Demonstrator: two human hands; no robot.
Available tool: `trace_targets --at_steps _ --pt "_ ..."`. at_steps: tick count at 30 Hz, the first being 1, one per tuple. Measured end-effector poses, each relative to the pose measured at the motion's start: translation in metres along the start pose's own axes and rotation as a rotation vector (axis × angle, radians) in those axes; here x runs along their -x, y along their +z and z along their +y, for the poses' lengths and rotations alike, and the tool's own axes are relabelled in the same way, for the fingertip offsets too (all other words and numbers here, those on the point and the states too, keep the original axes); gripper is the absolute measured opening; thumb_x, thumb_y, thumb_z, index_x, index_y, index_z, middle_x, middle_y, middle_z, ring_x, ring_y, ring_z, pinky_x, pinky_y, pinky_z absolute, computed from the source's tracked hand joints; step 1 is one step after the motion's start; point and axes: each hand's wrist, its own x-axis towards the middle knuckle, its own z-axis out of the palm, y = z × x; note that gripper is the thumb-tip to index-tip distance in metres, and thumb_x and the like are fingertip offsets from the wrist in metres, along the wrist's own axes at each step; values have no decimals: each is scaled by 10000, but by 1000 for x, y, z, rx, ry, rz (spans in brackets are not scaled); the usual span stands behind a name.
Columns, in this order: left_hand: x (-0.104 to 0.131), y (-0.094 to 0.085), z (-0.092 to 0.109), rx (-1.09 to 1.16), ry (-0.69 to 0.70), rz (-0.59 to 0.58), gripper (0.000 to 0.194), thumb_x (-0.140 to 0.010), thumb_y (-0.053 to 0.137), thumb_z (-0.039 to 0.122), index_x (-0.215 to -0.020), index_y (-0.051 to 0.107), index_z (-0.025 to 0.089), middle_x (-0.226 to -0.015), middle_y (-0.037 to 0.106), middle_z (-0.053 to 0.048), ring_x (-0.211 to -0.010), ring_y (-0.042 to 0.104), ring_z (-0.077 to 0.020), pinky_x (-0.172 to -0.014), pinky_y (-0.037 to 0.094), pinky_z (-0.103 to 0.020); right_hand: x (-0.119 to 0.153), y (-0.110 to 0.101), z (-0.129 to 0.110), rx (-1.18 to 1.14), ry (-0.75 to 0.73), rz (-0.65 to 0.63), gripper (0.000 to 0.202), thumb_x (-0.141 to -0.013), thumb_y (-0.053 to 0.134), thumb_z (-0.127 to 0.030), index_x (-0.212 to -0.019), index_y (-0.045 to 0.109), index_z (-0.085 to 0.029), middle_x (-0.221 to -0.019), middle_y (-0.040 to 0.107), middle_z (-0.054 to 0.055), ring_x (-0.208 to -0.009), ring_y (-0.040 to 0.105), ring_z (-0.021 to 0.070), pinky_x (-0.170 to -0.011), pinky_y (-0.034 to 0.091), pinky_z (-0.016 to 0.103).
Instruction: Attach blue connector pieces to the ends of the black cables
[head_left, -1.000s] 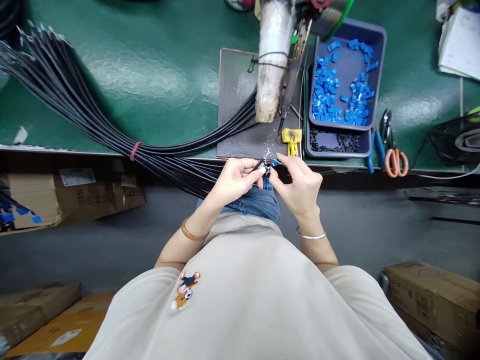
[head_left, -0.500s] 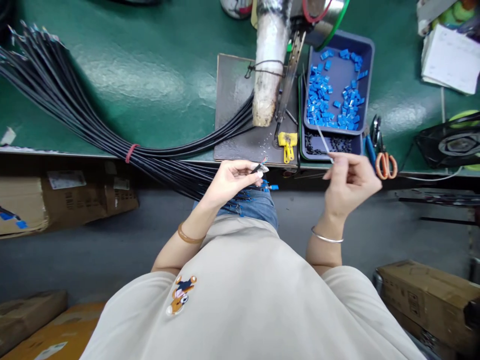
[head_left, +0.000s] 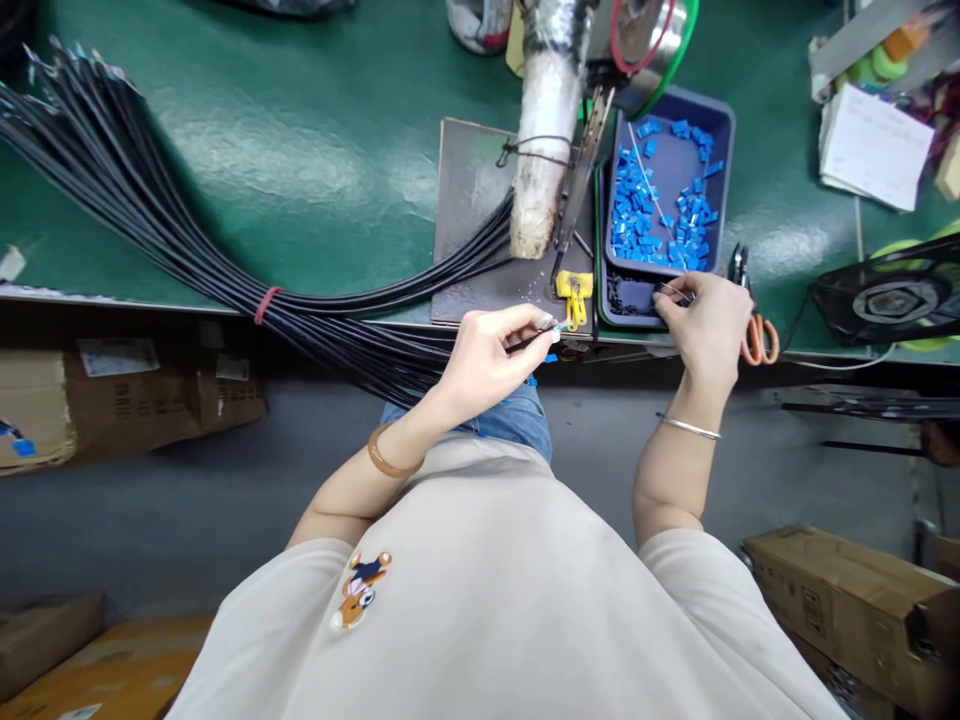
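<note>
My left hand (head_left: 496, 355) pinches the end of a black cable (head_left: 525, 343), its thin coloured wires showing past the fingertips, just below a yellow clip (head_left: 575, 290). My right hand (head_left: 703, 318) is closed at the front edge of a lower tray (head_left: 632, 318) of small black parts, with a thin pale stick (head_left: 646, 175) running up from near its fingers. Above that tray sits a grey-blue tray (head_left: 729, 150) of blue connectors (head_left: 634, 215). A bundle of black cables (head_left: 187, 250), tied with a red band (head_left: 266, 304), lies left of my hands.
A white tapered nozzle (head_left: 541, 170) hangs over a dark board (head_left: 472, 160). Orange-handled scissors (head_left: 760, 338) lie right of the trays, near a black fan (head_left: 892, 295). Papers (head_left: 874, 150) sit at the upper right. Cardboard boxes (head_left: 847, 600) stand below the green table (head_left: 360, 130).
My left hand has moved right and slightly up with the cable. My right hand has moved to the lower tray, and the pale stick now lies across the blue connectors.
</note>
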Motion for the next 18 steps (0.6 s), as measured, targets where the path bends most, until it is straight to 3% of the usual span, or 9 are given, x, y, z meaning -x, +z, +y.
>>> trace_targets --at_steps 4,8,10,12,14,18 --pt "-3 0 -2 157 -121 -33 151 -803 673 255 -767 630 115 -601 595 15 -518 547 -54 -503 428 -165 6 -2 -5 -65 -6 121 54 -770 620 -223 -739 654 -196 -741 680 49 -626 568 175 -709 452 374" --pt "-5 -1 -8 266 -189 -11 141 -769 710 231 -789 625 120 -590 620 16 -502 560 -43 -492 430 -141 30 -5 -27 -344 -23 229 141 -855 556 -317 -864 643 -206 -804 678 36 -535 499 129 -566 422 321" --pt "-5 -1 -10 280 -189 7 131 -758 714 200 -785 612 124 -604 633 16 -522 574 -40 -508 437 -132 47 -6 -44 -548 -83 197 171 -868 572 -368 -883 642 -212 -845 674 41 -578 531 131 -523 405 293" --pt "-5 0 -10 276 -189 20 131 -758 714 189 -787 602 128 -610 636 19 -535 581 -39 -517 439 -128 63 -6 -62 -697 -169 75 194 -879 581 -393 -905 663 -219 -877 666 40 -595 536 119 -495 389 272" --pt "-5 0 -10 264 -194 23 138 -764 716 203 -796 603 132 -613 635 22 -534 578 -37 -513 436 -129 75 -4 -76 -763 -218 3 212 -894 571 -394 -935 690 -224 -922 655 41 -571 494 96 -459 348 261" --pt "-5 1 -9 260 -197 14 165 -760 734 234 -794 608 134 -614 637 24 -528 573 -38 -508 441 -134 83 3 -89 -812 -216 -13 214 -901 567 -351 -984 731 -242 -927 648 33 -529 402 69 -438 292 259"
